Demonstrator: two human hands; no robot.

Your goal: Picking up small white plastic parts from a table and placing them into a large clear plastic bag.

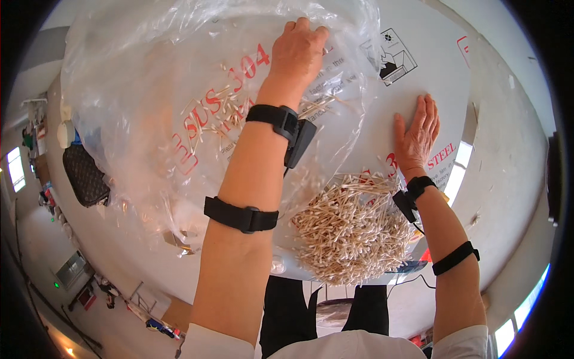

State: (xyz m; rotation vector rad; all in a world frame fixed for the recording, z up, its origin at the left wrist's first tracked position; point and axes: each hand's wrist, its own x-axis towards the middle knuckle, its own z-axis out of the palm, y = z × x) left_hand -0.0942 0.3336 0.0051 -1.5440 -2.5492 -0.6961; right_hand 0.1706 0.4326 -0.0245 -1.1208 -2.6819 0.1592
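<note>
A large clear plastic bag [128,90] spreads over the left and middle of the work surface. My left hand [299,52] lies at its far part, fingers curled under; what they grip is hidden. Scattered cotton swabs [222,113] show through the bag left of my left wrist, with more to its right. My right hand [417,136] rests open and flat, holding nothing, on the grey printed protective film [427,54]. Close to my body, between my forearms, is a big loose heap of cotton swabs [353,233].
A dark brown patterned case [85,175] stands beyond the bag's left side. One small opened box [178,242] is near the surface's front left. A dark flat object [408,267] and a thin cable lie by the heap at the front edge. Black straps circle both forearms.
</note>
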